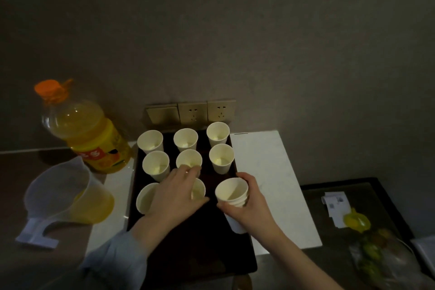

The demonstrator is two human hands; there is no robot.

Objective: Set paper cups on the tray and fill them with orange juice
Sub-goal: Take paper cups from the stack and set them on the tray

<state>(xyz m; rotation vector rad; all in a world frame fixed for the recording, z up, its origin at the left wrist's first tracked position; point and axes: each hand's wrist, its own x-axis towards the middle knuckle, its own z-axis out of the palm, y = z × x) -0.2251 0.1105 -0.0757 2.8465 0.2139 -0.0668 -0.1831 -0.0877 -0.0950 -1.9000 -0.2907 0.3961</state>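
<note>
On the dark tray (188,242), eight paper cups (221,159) stand in rows; the left hand (175,193) steadies one with relaxed fingers while the right hand (247,205) grips the spare stack (231,192), ready to separate another.

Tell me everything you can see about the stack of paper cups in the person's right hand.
The stack of paper cups is white, plain, and looks like thin paper. Several nested rims show below the top cup, so it holds a few cups; the exact count is unclear. The top cup is open, upward and looks empty. The stack tilts slightly. The right hand grips it from the side, fingers curled round it, over the dark tray, at its right edge.
</note>
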